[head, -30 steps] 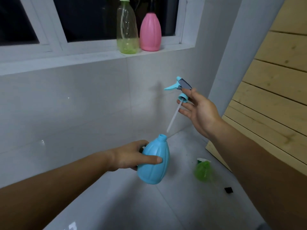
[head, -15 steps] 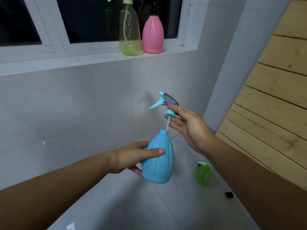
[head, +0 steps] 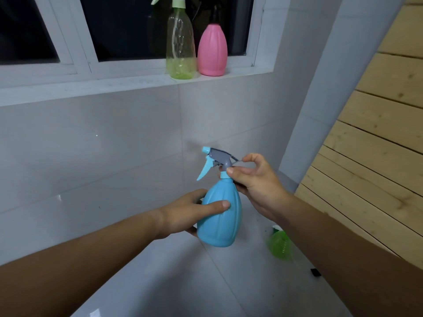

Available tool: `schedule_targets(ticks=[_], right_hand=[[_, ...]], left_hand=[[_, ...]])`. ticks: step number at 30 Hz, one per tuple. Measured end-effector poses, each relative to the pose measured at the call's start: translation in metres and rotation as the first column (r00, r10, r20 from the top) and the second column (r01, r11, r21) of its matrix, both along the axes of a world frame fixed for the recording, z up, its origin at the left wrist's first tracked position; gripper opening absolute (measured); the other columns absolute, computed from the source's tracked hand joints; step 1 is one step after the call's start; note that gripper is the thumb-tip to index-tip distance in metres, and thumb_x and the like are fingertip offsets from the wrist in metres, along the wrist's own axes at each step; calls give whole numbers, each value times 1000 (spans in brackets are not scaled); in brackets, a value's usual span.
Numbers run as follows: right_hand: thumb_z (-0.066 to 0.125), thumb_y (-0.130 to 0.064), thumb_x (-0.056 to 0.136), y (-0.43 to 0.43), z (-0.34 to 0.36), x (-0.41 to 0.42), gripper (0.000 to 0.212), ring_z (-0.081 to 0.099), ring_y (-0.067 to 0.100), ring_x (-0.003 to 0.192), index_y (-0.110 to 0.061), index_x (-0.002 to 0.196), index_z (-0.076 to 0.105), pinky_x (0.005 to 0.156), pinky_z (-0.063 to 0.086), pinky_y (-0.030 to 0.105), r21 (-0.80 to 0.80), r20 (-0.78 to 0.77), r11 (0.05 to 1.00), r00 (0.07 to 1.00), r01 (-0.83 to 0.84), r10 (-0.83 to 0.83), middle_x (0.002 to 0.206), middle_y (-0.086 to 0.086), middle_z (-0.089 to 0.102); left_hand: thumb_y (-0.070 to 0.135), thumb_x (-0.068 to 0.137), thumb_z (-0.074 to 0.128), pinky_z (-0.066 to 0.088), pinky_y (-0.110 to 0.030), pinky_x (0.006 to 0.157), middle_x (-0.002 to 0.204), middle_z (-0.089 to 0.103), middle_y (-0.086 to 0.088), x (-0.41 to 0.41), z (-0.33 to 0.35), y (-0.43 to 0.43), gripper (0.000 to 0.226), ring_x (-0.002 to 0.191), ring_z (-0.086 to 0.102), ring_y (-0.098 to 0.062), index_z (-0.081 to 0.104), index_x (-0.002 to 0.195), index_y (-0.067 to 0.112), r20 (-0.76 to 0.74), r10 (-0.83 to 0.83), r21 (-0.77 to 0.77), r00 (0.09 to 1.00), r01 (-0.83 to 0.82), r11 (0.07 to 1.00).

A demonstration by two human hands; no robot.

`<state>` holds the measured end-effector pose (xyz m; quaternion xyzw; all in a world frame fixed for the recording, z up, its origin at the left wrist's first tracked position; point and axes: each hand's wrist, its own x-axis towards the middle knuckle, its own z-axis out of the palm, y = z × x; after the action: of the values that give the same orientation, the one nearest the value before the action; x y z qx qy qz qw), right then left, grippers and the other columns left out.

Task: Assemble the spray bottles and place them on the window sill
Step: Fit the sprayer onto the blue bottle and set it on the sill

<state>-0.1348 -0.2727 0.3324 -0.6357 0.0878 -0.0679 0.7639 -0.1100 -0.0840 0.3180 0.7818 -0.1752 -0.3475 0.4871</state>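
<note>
My left hand (head: 183,213) grips the body of a blue spray bottle (head: 219,216), held upright in front of the tiled wall. A blue and grey trigger head (head: 215,160) sits on the bottle's neck, nozzle pointing left. My right hand (head: 254,181) pinches that head at its collar with thumb and fingers. Its dip tube is hidden inside the bottle. On the white window sill (head: 114,84) stand a clear green spray bottle (head: 180,42) and a pink spray bottle (head: 212,49), side by side.
A green bottle (head: 280,244) lies on the tiled floor under my right forearm, with a small black object (head: 315,272) near it. A slatted wooden panel (head: 377,145) leans at the right. A grey wall corner (head: 320,76) stands right of the window.
My right hand lowered the trigger head, sliding its tube into the blue bottle until the head sat on the neck. The left hand raised the bottle slightly and held it upright.
</note>
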Motion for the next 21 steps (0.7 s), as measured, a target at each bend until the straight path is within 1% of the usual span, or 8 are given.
schedule_targets(ticks=[2, 3, 6, 8, 12, 15, 18, 21], right_hand=[[70, -3, 86, -1, -1, 1, 51, 68, 35, 109, -22, 125, 44, 99, 52, 47, 31, -31, 999, 999, -43, 44, 114, 22, 70], [68, -1, 87, -3, -1, 2, 53, 67, 35, 110, -21, 130, 45, 98, 52, 46, 44, -38, 996, 996, -80, 81, 115, 21, 69], [62, 1, 90, -7, 2, 2, 32, 68, 33, 110, -10, 120, 60, 94, 55, 40, -8, -40, 979, 979, -202, 202, 104, 14, 71], [61, 1, 90, -11, 5, 0, 25, 69, 29, 107, -7, 114, 62, 95, 55, 39, -47, -53, 969, 969, -244, 241, 106, 15, 73], [57, 3, 91, -20, 10, -3, 34, 67, 30, 112, 2, 125, 57, 97, 54, 39, -6, -89, 943, 939, -333, 332, 119, 19, 70], [55, 2, 92, -22, 10, -4, 37, 67, 33, 113, 5, 129, 52, 98, 53, 41, 62, -84, 922, 919, -382, 386, 120, 22, 69], [57, 2, 92, -19, 9, -4, 32, 69, 30, 110, 1, 124, 54, 95, 56, 38, 3, -85, 926, 923, -378, 376, 115, 22, 71], [63, 3, 88, -14, 4, -1, 30, 72, 20, 90, 2, 118, 57, 84, 59, 31, -25, -68, 958, 956, -287, 284, 98, 16, 70]], left_hand=[[57, 88, 67, 65, -40, 87, 121, 74, 3, 0, 1, 2, 50, 108, 73, -15, 59, 131, 32, 11, 6, -5, 1000, -6, 1000], [57, 87, 68, 65, -38, 84, 120, 74, 3, 0, 1, 4, 50, 107, 74, -15, 59, 130, 31, 12, 6, -6, 1000, -6, 1000], [56, 85, 70, 65, -32, 78, 118, 75, 1, -1, 2, 6, 50, 105, 74, -15, 61, 127, 30, 9, 0, -1, 1000, 0, 1000], [60, 84, 72, 65, -33, 80, 118, 75, 1, 0, 1, 9, 53, 105, 75, -15, 62, 126, 29, 1, -10, 6, 1000, 10, 1000], [67, 73, 69, 65, -39, 87, 122, 74, 4, 2, 1, 13, 70, 110, 73, -14, 61, 132, 31, -24, -46, 4, 999, 46, 999], [66, 74, 68, 64, -33, 79, 122, 75, 5, 3, 1, 15, 70, 111, 72, -12, 61, 135, 32, -42, -60, -18, 997, 59, 998], [70, 71, 69, 63, -32, 78, 123, 74, 5, 4, 1, 15, 77, 112, 72, -13, 59, 137, 32, -51, -80, -8, 995, 80, 997], [72, 65, 71, 65, -35, 82, 124, 73, 5, 3, 1, 14, 84, 112, 72, -12, 58, 137, 32, -61, -63, -6, 996, 63, 998]])
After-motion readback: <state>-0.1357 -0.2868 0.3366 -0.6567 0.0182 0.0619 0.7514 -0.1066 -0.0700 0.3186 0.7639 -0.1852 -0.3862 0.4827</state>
